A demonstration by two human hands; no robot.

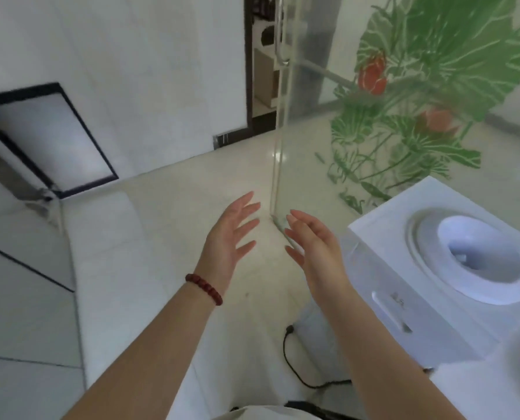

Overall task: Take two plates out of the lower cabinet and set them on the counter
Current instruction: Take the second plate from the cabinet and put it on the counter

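My left hand (231, 237) and my right hand (314, 247) are both held out in front of me over the pale tiled floor, palms facing each other a short gap apart. The fingers of both are spread and neither holds anything. A dark red bead bracelet (204, 288) circles my left wrist. No plates show in this view. White cabinet fronts (25, 283) with dark seams run down the left side; I cannot tell which is the lower cabinet, and no counter top is visible.
A white water dispenser (440, 268) without a bottle stands close on my right, its black cord (295, 365) trailing on the floor. A glass door (278, 122) with a metal handle stands ahead, next to glass printed with green leaves (419, 95).
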